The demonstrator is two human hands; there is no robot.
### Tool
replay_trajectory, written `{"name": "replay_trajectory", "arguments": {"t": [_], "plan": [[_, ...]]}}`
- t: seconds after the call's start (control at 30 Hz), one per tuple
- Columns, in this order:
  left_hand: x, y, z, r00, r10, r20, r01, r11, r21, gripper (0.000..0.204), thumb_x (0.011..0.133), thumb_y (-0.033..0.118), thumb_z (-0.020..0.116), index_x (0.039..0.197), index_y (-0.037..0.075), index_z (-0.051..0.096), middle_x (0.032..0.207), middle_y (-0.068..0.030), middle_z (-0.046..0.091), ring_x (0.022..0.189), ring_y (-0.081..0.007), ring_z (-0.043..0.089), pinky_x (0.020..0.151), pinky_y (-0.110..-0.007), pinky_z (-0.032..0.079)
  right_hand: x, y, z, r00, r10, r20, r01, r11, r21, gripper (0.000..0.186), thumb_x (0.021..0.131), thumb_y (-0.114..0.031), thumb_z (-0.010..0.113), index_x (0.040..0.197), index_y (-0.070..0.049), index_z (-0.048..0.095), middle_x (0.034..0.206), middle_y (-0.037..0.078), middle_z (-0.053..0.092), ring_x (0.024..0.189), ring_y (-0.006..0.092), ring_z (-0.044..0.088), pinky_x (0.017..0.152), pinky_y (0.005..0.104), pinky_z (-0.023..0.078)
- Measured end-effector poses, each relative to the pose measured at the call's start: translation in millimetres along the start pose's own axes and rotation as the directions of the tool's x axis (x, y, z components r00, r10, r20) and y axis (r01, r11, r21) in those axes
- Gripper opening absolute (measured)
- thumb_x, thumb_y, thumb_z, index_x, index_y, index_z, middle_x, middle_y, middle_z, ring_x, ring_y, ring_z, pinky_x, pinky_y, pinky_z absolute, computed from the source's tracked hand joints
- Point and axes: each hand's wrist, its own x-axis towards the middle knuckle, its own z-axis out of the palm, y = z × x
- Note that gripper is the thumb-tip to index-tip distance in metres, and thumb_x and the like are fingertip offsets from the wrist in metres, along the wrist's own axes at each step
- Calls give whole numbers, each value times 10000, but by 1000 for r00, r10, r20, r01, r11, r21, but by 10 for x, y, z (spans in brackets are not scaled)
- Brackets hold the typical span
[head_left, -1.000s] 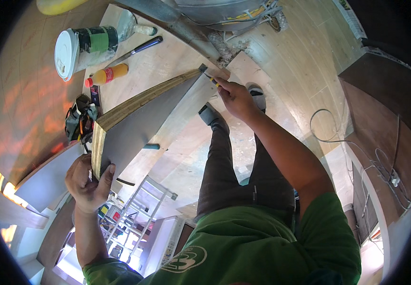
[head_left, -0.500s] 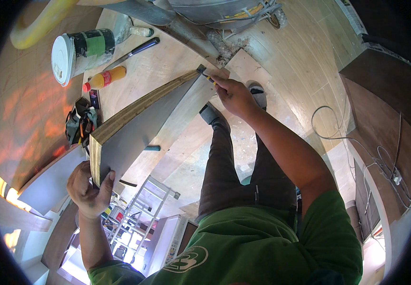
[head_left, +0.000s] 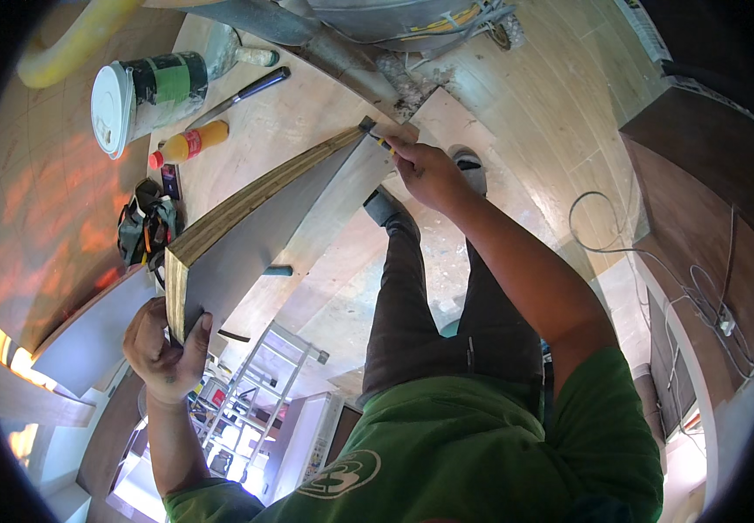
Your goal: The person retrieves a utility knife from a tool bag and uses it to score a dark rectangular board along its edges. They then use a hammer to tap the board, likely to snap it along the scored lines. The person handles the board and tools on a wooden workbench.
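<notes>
Holding a thick layered panel [head_left: 242,231] by its near end, the left hand [head_left: 165,349] keeps its grip closed, the thumb flat on the grey face and the fingers curled round the opposite side. The right hand [head_left: 429,179] has its grip closed on the handle of a small tool [head_left: 367,125], whose dark head lies at the far end of the panel's ply edge. The panel slants between the two hands, its grey face toward the wearer's legs.

Compared with one second earlier, the panel's near corner and the left hand appear slightly lower in view; the tool remains at the same end of the edge. The white-lidded bucket [head_left: 168,91] and the orange bottle [head_left: 192,142] appear a little farther left, with their places on the pale board [head_left: 259,131] otherwise alike. At upper left, a yellow curved object [head_left: 81,39] now shows a longer stretch, where formerly only its rounded end was visible. Against the half-second frame, the arrangement is almost identical. A long dark-handled tool [head_left: 264,84] lies beyond the bottle; a bag [head_left: 144,228] sits near the panel's near corner.
</notes>
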Motion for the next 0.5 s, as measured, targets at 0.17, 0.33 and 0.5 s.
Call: {"name": "replay_trajectory", "arguments": {"t": [0.17,0.33,0.5], "plan": [[12,19,15,1000,13,-3,-14,999,-30,238,707,33,807,814,-21,601,747,-149,642,607,-256,603,574,-311,467,-205,167,22,999,51,-14,-50,998,39,387,957,-170,567,1339,-119,602,861,222,673,811,397,663,743,463,549],[3,-17,-1,999,47,10,-47,999,-19,251,692,37,809,802,-26,593,736,-163,629,589,-266,587,555,-317,453,-205,55,-95,999,44,18,-43,998,-36,394,962,-146,565,1354,-114,593,875,235,673,818,392,668,740,455,542],[-34,-31,21,1000,28,-1,-28,999,-44,249,678,32,805,799,-22,594,728,-163,627,583,-267,586,549,-314,451,-197,-105,-147,998,66,-11,-66,996,53,381,981,-118,560,1359,-83,586,916,235,683,816,338,673,736,404,535]]}}
